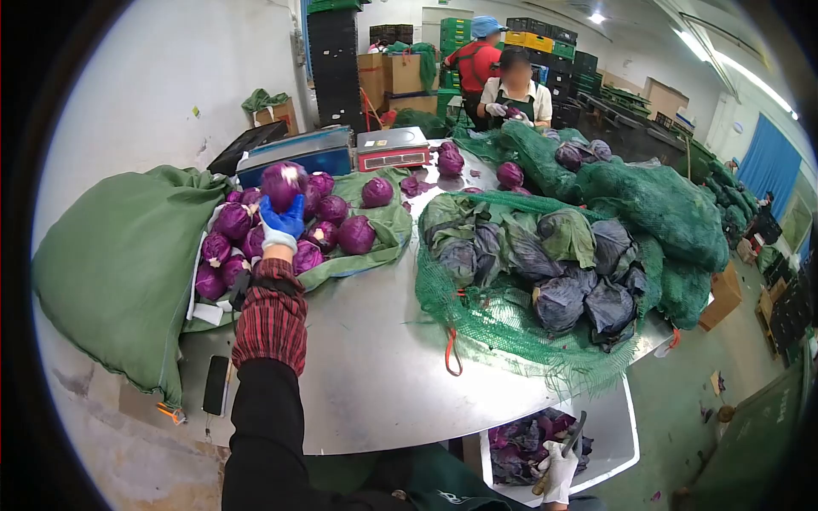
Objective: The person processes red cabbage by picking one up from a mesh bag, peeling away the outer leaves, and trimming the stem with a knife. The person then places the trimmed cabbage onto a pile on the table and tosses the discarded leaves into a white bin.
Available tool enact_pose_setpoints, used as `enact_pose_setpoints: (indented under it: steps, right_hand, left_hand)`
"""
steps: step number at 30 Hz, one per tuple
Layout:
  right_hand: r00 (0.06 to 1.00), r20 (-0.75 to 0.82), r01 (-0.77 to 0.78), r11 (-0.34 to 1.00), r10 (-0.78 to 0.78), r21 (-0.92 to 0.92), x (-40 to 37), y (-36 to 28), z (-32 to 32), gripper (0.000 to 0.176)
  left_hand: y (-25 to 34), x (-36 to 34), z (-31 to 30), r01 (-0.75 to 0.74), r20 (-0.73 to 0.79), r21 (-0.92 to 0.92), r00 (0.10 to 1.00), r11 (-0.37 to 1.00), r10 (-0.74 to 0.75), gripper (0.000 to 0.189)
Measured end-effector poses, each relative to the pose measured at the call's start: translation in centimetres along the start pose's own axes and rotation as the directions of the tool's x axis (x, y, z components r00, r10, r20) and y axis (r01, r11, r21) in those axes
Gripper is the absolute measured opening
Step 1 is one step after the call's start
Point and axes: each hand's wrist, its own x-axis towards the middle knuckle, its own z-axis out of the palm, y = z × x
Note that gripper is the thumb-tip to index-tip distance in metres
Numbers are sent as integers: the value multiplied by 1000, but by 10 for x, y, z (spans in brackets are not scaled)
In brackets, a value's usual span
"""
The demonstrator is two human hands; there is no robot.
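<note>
My left hand [283, 220], in a blue and white glove, holds a purple cabbage [284, 185] from below, its pale cut stem facing up. Beneath and around it lie several trimmed purple cabbages [233, 221] on a green cloth [385, 223]. Low in the view, my right hand [559, 473], in a white glove, is wrapped round the handle of a knife [576, 433], blade pointing up. It is over a white bin [626, 426] holding purple leaves [520, 439]. Untrimmed cabbages [558, 304] with dark outer leaves sit in an open green net bag [443, 315] on the metal table [366, 375].
A full green sack [123, 264] stands at the left, with a black phone [216, 385] near the table's edge. Scales [392, 149] are at the back. More net bags [652, 209] lie right. Two people [516, 89] are beyond the table.
</note>
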Motion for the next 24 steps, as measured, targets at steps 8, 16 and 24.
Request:
enact_pose_setpoints:
  steps: [8,16,24]
  right_hand:
    - [996,5,-88,992,89,-95,-9,2,9,16]
    - [997,28,-72,994,74,-77,-12,8,-10,15]
    - [995,74,66,997,-63,-35,-21,5,-29,38]
  left_hand:
    - [-20,-79,115,527,274,79,805,846,-527,36]
    - [-72,-284,212,-908,759,223,-68,355,-648,58]
    - [-80,-372,174,-847,783,448,218,285,-582,23]
